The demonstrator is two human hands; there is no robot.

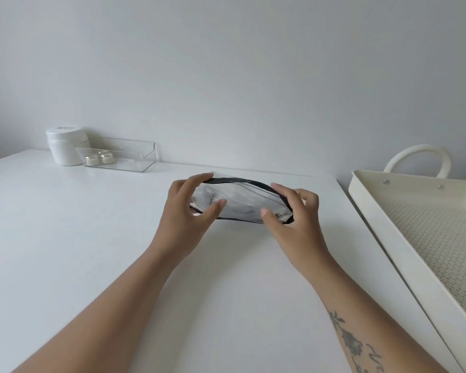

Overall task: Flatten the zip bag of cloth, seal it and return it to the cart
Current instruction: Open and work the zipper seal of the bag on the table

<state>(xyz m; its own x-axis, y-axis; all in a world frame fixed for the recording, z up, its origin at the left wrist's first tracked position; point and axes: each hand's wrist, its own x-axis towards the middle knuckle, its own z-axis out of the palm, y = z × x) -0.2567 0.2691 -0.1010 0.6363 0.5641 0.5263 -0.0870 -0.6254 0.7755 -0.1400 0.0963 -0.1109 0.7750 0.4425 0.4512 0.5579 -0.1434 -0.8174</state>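
clear zip bag (242, 200) with black edging and pale cloth inside, held just above the white table (92, 238), left hand (189, 208) pinching its left end, right hand (288, 211) gripping its right end, cream perforated cart tray (414, 224) to the right

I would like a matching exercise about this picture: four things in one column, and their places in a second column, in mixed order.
Things:
1. zip bag
2. white jar
3. small gold-lidded pots
4. cart tray

Places:
A. inside the clear plastic bin
B. at the right edge of the view, beside the table
C. held between the left hand and the right hand
D. far left of the table, by the wall

Pairs: 1-C, 2-D, 3-A, 4-B
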